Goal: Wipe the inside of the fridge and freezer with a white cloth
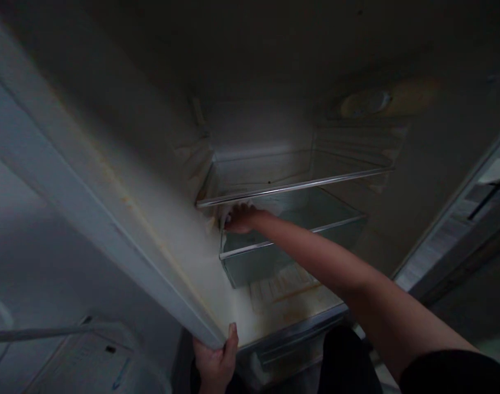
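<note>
My right hand (239,220) reaches into a clear drawer (270,268) inside a dim fridge, below the glass shelf. Its fingers are curled at the drawer's left inner side, closed on what looks like a crumpled white cloth (227,214), mostly hidden by the hand. The glass shelf (291,187) with its bright front strip lies just above the wrist. Low in the view, my left hand (215,358) is closed around the lower front edge of the fridge's left wall (188,306), thumb on the inner side.
Yellow-brown stains mark the fridge floor (291,298) and the left wall. A lamp housing (365,104) sits on the upper right wall. Outside at lower left are a pale hose (48,331) and a white box (89,361). My knees are close to the fridge's front.
</note>
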